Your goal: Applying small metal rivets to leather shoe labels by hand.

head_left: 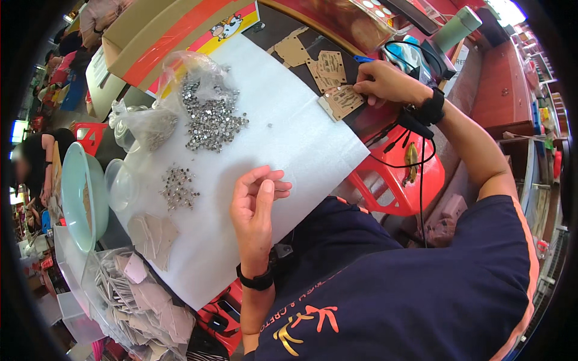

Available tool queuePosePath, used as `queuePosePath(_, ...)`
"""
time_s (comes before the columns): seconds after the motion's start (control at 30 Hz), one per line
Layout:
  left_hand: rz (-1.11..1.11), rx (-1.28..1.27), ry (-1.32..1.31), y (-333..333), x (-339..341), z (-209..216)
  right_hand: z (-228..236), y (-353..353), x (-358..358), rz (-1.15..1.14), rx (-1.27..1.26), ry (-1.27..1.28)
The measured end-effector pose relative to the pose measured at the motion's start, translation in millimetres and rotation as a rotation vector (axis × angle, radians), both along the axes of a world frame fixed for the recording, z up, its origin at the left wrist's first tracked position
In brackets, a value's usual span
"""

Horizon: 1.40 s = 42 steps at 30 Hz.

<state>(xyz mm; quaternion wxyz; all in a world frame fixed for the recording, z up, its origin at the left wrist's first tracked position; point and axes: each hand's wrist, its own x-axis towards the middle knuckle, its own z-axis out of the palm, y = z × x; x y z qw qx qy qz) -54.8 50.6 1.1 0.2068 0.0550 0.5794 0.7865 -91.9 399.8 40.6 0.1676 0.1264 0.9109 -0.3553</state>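
My right hand (385,83) is at the table's far right corner, its fingers closed at the edge of a thin square piece (342,103) with a brown printed face and small corner holes. Two similar brown pieces (328,67) lie overlapped just beyond it, with another brown piece (292,49) further left. Over the white sheet (235,259), my left hand (256,201) hovers with loosely bent fingers and nothing visible in it. Left of it lies a small pile of shiny metal bits (179,188). A larger heap of silvery bits (208,117) spills from a clear plastic bag (195,69).
A cardboard box (162,42) stands at the back left. A pale green basin (84,195), a clear round container (122,183) and a bag of flat grey pieces (141,295) line the left side. To the right is a red stool (397,180) with black cables (423,180).
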Motion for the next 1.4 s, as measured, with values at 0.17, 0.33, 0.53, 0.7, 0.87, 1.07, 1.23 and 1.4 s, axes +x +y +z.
queuePosePath(0.17,0.003,-0.033,0.022,2.0,-0.1,3.8,4.3,-3.2,-12.2,0.102,0.116,-0.040)
queuePosePath(0.33,0.006,-0.042,0.022,2.3,0.9,1.0,1.5,-3.9,-17.5,0.188,0.190,-0.050)
queuePosePath(0.53,-0.001,-0.020,0.030,-0.8,0.7,-0.1,17.3,-15.1,-11.1,0.130,0.096,-0.045)
queuePosePath(0.7,-0.008,-0.019,0.046,-2.5,1.3,-1.5,7.6,4.2,2.9,-0.120,-0.108,-0.049)
queuePosePath(0.87,-0.014,0.017,0.055,-6.0,-0.4,-3.9,3.7,-6.9,30.9,0.324,0.316,0.344)
queuePosePath(1.07,-0.041,0.030,0.074,-6.7,-0.1,-2.3,3.6,-12.5,38.3,0.597,0.535,0.530)
queuePosePath(1.23,-0.038,0.047,0.073,-7.7,1.9,-3.8,10.7,0.9,37.0,0.692,0.490,0.643)
queuePosePath(1.4,-0.038,0.030,0.053,-9.9,3.9,-5.2,53.7,-7.2,10.4,0.389,0.225,0.542)
